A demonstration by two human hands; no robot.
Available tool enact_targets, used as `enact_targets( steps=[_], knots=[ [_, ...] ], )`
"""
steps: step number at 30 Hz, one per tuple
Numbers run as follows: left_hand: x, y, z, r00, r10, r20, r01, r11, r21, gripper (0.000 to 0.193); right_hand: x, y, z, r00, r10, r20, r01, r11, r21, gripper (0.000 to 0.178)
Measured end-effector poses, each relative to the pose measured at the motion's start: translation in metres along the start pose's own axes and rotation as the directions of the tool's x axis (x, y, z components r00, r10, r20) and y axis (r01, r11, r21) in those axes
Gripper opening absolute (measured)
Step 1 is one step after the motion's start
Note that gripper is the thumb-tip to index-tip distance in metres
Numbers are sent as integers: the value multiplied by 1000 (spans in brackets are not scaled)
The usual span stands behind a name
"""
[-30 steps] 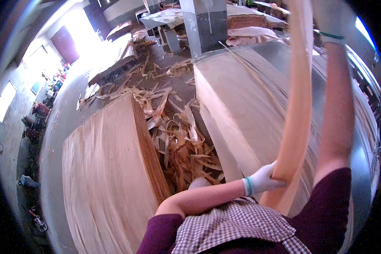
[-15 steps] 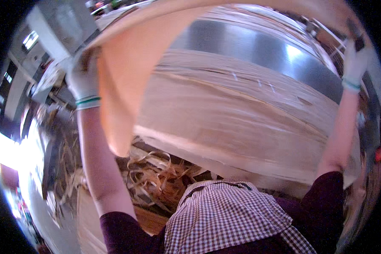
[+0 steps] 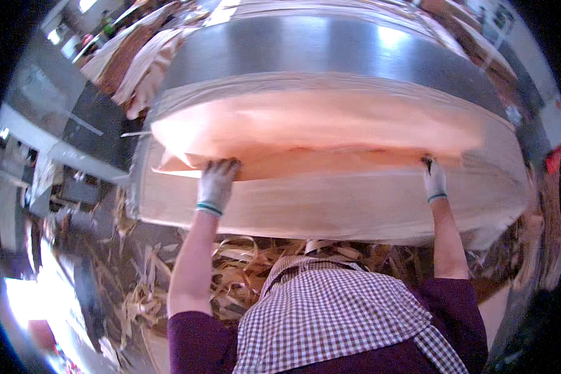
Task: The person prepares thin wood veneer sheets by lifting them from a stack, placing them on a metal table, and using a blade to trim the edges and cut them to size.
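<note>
A thin orange-tan wood veneer sheet (image 3: 330,121) lies billowed over a broad stack of paler veneer (image 3: 330,206), its near edge raised and wavy. My left hand (image 3: 217,184), in a white glove with dark fingertips and a green cuff, is closed on that near edge toward the left end. Toward the right end, my right hand (image 3: 436,179), gloved the same way, pinches the same edge. Both thumbs are mostly hidden. Beyond the sheet, a shiny metal plate (image 3: 330,47) runs across the far side of the stack.
Curled veneer scraps (image 3: 237,268) litter the floor between me and the stack. More veneer sheets (image 3: 146,68) are piled at the far left. A checked cloth (image 3: 330,311) covers my front. A grey beam (image 3: 62,143) stands off to the left.
Both hands have come down and inward from high up, bringing the raised veneer sheet down onto the stack. My view has turned, so the stack now appears more level.
</note>
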State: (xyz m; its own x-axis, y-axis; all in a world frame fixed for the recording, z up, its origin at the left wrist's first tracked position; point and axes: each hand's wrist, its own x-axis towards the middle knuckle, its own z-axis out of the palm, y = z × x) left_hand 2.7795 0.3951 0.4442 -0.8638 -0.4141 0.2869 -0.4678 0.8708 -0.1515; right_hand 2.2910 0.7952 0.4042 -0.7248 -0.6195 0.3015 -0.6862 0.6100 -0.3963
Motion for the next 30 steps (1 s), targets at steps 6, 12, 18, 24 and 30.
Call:
enact_targets(
  steps=[6,12,18,24,30],
  knots=[
    [-37,-2,45,976,-64,206,61,998,20,44,8,-53,39,828,294,478,-108,920,-377,28],
    [-27,17,43,989,65,135,-53,995,-85,42,60,-171,19,974,-66,217,101,983,-155,20],
    [-18,10,19,931,135,338,-36,958,-285,53,101,-329,70,943,-324,80,320,945,63,12],
    [-29,-17,33,856,275,438,-21,865,-501,64,129,-363,196,866,-243,438,282,959,-26,23],
    [24,-72,48,953,67,295,93,864,-496,42,138,-366,219,755,-329,568,391,920,14,22]
  ],
)
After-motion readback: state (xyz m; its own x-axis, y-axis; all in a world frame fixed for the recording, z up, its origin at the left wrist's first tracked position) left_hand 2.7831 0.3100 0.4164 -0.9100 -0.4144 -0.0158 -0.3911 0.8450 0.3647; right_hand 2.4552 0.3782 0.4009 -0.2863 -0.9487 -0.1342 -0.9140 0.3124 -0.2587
